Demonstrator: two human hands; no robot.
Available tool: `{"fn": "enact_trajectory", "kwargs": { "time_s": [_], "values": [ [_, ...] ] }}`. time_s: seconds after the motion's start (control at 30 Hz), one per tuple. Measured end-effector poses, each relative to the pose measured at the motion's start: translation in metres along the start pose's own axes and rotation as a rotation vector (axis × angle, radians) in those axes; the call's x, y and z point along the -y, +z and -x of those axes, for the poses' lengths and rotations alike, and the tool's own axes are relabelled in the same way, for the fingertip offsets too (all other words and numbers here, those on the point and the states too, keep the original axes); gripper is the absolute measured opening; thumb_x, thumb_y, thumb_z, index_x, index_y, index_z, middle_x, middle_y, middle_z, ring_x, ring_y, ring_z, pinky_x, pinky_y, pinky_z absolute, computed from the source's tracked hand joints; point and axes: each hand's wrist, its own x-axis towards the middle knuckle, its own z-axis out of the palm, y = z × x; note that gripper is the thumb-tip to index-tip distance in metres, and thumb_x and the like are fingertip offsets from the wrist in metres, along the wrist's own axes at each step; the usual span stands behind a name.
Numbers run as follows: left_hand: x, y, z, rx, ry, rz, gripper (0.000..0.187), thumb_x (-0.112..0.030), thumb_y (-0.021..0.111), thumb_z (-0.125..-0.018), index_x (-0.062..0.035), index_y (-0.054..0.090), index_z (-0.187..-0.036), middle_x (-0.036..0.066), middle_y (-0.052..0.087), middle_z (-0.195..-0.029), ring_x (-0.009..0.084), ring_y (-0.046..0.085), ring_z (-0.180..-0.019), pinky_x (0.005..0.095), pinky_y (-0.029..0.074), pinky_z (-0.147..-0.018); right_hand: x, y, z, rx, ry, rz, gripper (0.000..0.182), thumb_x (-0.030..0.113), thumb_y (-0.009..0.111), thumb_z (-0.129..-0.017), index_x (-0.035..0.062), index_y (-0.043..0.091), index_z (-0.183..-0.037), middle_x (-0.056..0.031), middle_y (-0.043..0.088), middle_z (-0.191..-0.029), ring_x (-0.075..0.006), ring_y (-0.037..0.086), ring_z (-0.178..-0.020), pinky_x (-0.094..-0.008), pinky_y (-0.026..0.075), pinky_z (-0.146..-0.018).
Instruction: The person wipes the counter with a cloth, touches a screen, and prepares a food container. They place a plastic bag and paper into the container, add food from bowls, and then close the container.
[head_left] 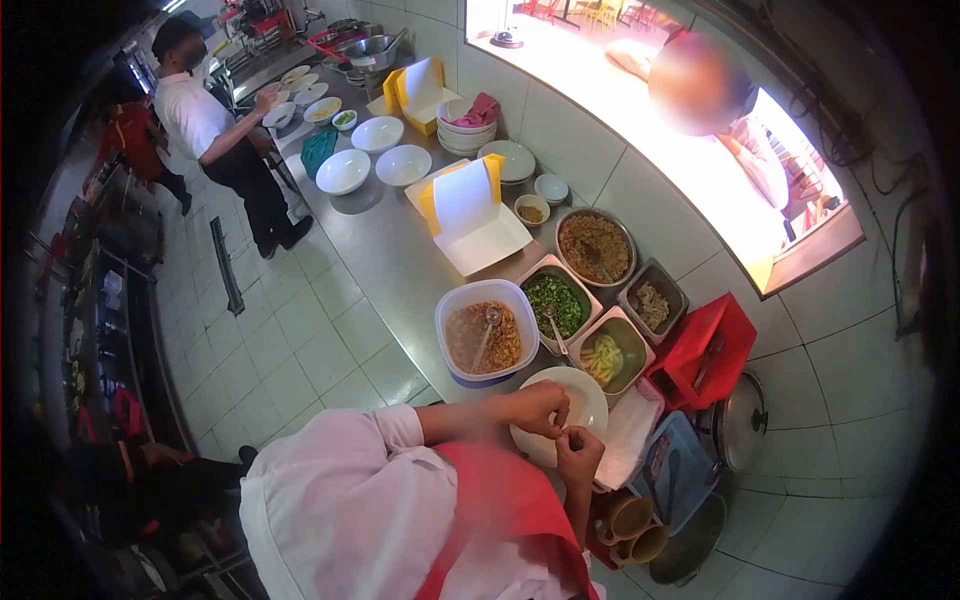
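Note:
My left hand [541, 408] and my right hand [579, 456] meet over a white plate [586, 394], their fingertips pinched close together. Anything between those fingertips is too small or hidden to make out. Just beyond the plate is a white tub [449, 350] of brown minced food with a ladle [487, 335] in it. Beside that stand a metal container of chopped greens [553, 300] with a spoon and another holding pale yellow-green pieces [602, 358]. A white tissue stack [628, 435] in a pink basket lies near my right hand.
Along the wall are a bowl of brown crumbly topping [595, 245], a red box [705, 350] and a blue tray with utensils [675, 475]. Open yellow-white cartons [485, 235] and white bowls [343, 172] stand farther along the steel counter. A co-worker [200, 120] stands at its far end; another person leans at the hatch.

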Motion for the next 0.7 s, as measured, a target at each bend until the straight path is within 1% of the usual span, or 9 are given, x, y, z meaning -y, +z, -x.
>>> {"fn": "enact_trajectory", "kwargs": {
  "time_s": [0.13, 0.2, 0.23, 0.3, 0.33, 0.4, 0.53, 0.6, 0.7],
  "values": [
    [-0.013, -0.004, 0.004, -0.104, 0.115, -0.119, 0.009, -0.016, 0.072, -0.060, -0.0084, 0.068, -0.061, 0.006, 0.063, -0.069, 0.0241, 0.060, -0.081, 0.0383, 0.044, -0.074, -0.018, -0.002, -0.001, -0.014, -0.021, -0.046, 0.009, 0.004, 0.064, -0.078, -0.0039, 0.063, -0.074, 0.0007, 0.057, -0.064, -0.0043, 0.051, -0.059, -0.0213, 0.042, -0.054],
    [-0.016, -0.001, 0.005, -0.174, 0.087, -0.142, 0.009, -0.017, 0.073, -0.063, -0.0101, 0.068, -0.065, 0.004, 0.063, -0.082, 0.0216, 0.055, -0.090, 0.0383, 0.040, -0.078, -0.017, -0.001, -0.001, -0.049, 0.030, -0.087, 0.007, 0.001, 0.061, -0.083, -0.0026, 0.063, -0.077, 0.0040, 0.055, -0.067, -0.0020, 0.047, -0.059, -0.0191, 0.038, -0.054],
    [-0.016, 0.000, 0.006, -0.174, 0.088, -0.142, 0.009, -0.017, 0.073, -0.063, -0.0101, 0.068, -0.065, 0.004, 0.063, -0.082, 0.0216, 0.055, -0.090, 0.0383, 0.040, -0.078, -0.020, -0.001, -0.003, -0.050, 0.030, -0.087, 0.007, 0.001, 0.061, -0.083, -0.0026, 0.063, -0.077, 0.0040, 0.055, -0.067, -0.0020, 0.047, -0.059, -0.0191, 0.038, -0.054],
    [-0.017, 0.003, 0.007, -0.360, 0.244, -0.114, 0.011, -0.017, 0.074, -0.067, -0.0090, 0.069, -0.071, 0.003, 0.061, -0.097, 0.0214, 0.054, -0.094, 0.0392, 0.040, -0.080, -0.027, -0.001, -0.006, -0.124, 0.050, -0.090, 0.007, 0.001, 0.060, -0.084, -0.0027, 0.063, -0.079, 0.0026, 0.057, -0.069, -0.0031, 0.049, -0.061, -0.0193, 0.039, -0.056],
    [-0.018, 0.005, 0.008, -0.358, 0.247, -0.112, 0.011, -0.017, 0.074, -0.067, -0.0090, 0.069, -0.071, 0.003, 0.061, -0.097, 0.0214, 0.054, -0.094, 0.0392, 0.040, -0.080, -0.028, -0.002, -0.006, -0.128, 0.051, -0.089, 0.007, 0.001, 0.060, -0.084, -0.0027, 0.063, -0.079, 0.0026, 0.057, -0.069, -0.0031, 0.049, -0.061, -0.0193, 0.039, -0.056],
    [-0.020, 0.008, 0.010, -0.381, 0.374, -0.240, 0.011, -0.018, 0.075, -0.069, -0.0091, 0.070, -0.073, 0.004, 0.058, -0.107, 0.0224, 0.053, -0.101, 0.0394, 0.040, -0.080, -0.028, -0.003, -0.009, -0.127, 0.103, -0.101, 0.007, 0.002, 0.059, -0.084, -0.0026, 0.063, -0.080, 0.0013, 0.057, -0.069, -0.0042, 0.051, -0.062, -0.0192, 0.040, -0.058],
    [-0.016, 0.013, 0.009, -0.364, 0.364, -0.275, 0.012, -0.020, 0.075, -0.071, -0.0101, 0.071, -0.074, 0.005, 0.059, -0.108, 0.0237, 0.052, -0.105, 0.0391, 0.040, -0.081, -0.036, -0.012, -0.011, -0.091, 0.084, -0.098, 0.007, 0.003, 0.058, -0.083, -0.0024, 0.062, -0.080, 0.0012, 0.056, -0.067, -0.0055, 0.052, -0.061, -0.0208, 0.041, -0.057],
    [-0.015, 0.013, 0.010, -0.312, 0.330, -0.286, 0.012, -0.021, 0.074, -0.072, -0.0099, 0.070, -0.072, 0.005, 0.058, -0.110, 0.0232, 0.052, -0.106, 0.0396, 0.039, -0.082, -0.037, -0.019, -0.012, -0.015, 0.286, -0.193, 0.008, 0.004, 0.058, -0.083, -0.0029, 0.061, -0.080, 0.0016, 0.055, -0.064, -0.0070, 0.053, -0.061, -0.0220, 0.042, -0.054],
    [-0.019, 0.010, 0.010, -0.315, 0.340, -0.288, 0.012, -0.020, 0.073, -0.074, -0.0095, 0.069, -0.071, 0.006, 0.058, -0.110, 0.0234, 0.052, -0.106, 0.0400, 0.039, -0.082, -0.028, -0.022, -0.009, -0.022, 0.372, -0.306, 0.008, 0.006, 0.060, -0.082, -0.0018, 0.062, -0.081, 0.0026, 0.054, -0.063, -0.0065, 0.054, -0.062, -0.0205, 0.041, -0.054]
  ]
}}
